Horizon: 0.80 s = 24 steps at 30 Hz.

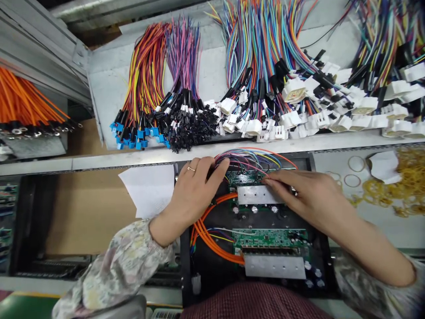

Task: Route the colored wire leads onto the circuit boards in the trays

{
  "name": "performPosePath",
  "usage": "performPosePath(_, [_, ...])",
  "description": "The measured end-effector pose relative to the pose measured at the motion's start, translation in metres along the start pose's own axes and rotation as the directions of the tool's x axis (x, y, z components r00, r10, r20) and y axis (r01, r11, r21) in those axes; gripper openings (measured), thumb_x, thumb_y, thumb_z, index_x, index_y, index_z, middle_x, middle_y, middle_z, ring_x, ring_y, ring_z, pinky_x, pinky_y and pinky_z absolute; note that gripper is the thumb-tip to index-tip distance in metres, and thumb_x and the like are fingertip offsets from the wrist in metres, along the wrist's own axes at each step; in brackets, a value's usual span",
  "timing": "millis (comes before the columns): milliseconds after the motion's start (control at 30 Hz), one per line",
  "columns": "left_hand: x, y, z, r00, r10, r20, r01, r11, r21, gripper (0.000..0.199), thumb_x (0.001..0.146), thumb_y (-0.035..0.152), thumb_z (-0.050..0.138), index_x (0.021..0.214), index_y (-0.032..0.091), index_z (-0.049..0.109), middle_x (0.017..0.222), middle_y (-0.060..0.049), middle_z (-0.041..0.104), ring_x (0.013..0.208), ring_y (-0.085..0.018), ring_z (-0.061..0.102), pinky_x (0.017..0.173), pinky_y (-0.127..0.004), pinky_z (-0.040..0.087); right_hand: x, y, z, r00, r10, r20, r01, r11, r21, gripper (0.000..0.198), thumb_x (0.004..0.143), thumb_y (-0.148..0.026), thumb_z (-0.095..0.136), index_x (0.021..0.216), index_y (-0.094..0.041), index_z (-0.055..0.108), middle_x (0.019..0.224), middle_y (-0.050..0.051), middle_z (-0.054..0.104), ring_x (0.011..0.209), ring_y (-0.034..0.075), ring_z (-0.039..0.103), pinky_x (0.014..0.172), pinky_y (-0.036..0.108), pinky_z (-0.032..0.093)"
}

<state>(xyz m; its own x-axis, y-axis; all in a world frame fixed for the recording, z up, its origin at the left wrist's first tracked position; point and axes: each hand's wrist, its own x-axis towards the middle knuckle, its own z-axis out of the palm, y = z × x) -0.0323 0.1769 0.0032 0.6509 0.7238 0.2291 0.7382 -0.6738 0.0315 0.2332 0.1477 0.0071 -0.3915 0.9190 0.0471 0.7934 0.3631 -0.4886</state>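
My left hand [197, 188], a ring on one finger, is closed around a bundle of thin coloured wires [255, 153] that arches over the top of the upper green circuit board [244, 178]. My right hand [308, 192] pinches the end of a pink wire [254, 167] just above that board. A silver heat sink [254, 195] lies along the board's near side. Thick orange cables [212, 248] curve from both boards under my left hand. The lower circuit board [265, 238], with its own heat sink [275, 266], sits closer to me in the same black tray [212, 283].
Behind the tray, a metal shelf [212, 66] holds bunches of wire harnesses [262, 79]. Orange cables with ring terminals [29, 106] lie at left. White paper [149, 188] is beside the tray. Yellow rubber bands [388, 190] are spread at right.
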Motion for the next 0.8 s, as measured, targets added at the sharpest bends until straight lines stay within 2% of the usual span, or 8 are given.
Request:
performPosePath(167, [0.0,0.004,0.006,0.996,-0.008,-0.084,0.008,1.0,-0.001,0.029,0.096,0.013,0.054,0.125,0.014,0.052,0.102,-0.011,0.065,0.09,-0.025,0.058,0.073,-0.036,0.049,0.001,0.001,-0.002,1.0,0.016,0.012,-0.017,0.999,0.037,0.029,0.102,-0.033,0.046,0.098,-0.022,0.073,0.092,0.005,0.077,0.071,0.019,0.071,0.063,0.033,0.053])
performPosePath(433, [-0.001,0.005,0.006,0.994,-0.011,-0.113,0.008,1.0,-0.026,0.025,0.095,0.013,0.057,0.12,0.013,0.054,0.099,-0.01,0.067,0.087,-0.025,0.059,0.073,-0.036,0.048,0.002,0.002,0.001,0.998,-0.06,0.019,0.061,0.997,-0.05,0.032,0.103,-0.034,0.044,0.097,-0.021,0.072,0.089,0.006,0.077,0.069,0.021,0.071,0.059,0.034,0.051])
performPosePath(567, [-0.001,0.006,0.006,0.994,-0.002,-0.108,0.0,1.0,-0.024,0.021,0.095,0.015,0.058,0.115,0.012,0.056,0.096,-0.01,0.068,0.085,-0.024,0.059,0.073,-0.036,0.046,0.003,0.003,0.003,0.998,-0.06,-0.006,0.059,0.995,-0.079,0.03,0.102,-0.031,0.045,0.098,-0.019,0.073,0.085,0.007,0.077,0.067,0.021,0.07,0.059,0.034,0.049])
performPosePath(633, [0.0,0.006,0.004,0.994,-0.013,-0.106,0.009,0.999,-0.04,0.02,0.097,0.024,0.058,0.112,0.011,0.058,0.095,-0.01,0.068,0.086,-0.025,0.059,0.074,-0.037,0.045,0.005,0.002,0.004,0.997,-0.081,0.012,0.082,0.993,-0.09,0.031,0.102,-0.032,0.045,0.098,-0.02,0.073,0.087,0.007,0.077,0.068,0.021,0.071,0.059,0.034,0.049])
performPosePath(733, [0.001,0.009,0.002,0.997,-0.038,-0.071,0.032,0.996,-0.082,0.043,0.096,0.051,0.056,0.111,0.011,0.06,0.099,-0.014,0.067,0.089,-0.028,0.06,0.076,-0.04,0.045,0.004,0.0,0.005,0.994,-0.11,0.014,0.111,0.987,-0.115,0.033,0.102,-0.035,0.043,0.096,-0.023,0.074,0.085,0.005,0.076,0.066,0.022,0.07,0.055,0.035,0.047])
performPosePath(800, [0.0,0.014,0.001,0.999,-0.044,-0.007,0.043,0.996,-0.077,0.049,0.093,0.055,0.058,0.112,0.01,0.06,0.103,-0.015,0.067,0.092,-0.029,0.06,0.078,-0.041,0.045,-0.001,0.004,0.004,0.996,-0.087,-0.022,0.082,0.982,-0.168,0.036,0.102,-0.04,0.043,0.095,-0.025,0.074,0.076,0.006,0.075,0.056,0.025,0.067,0.048,0.037,0.042])
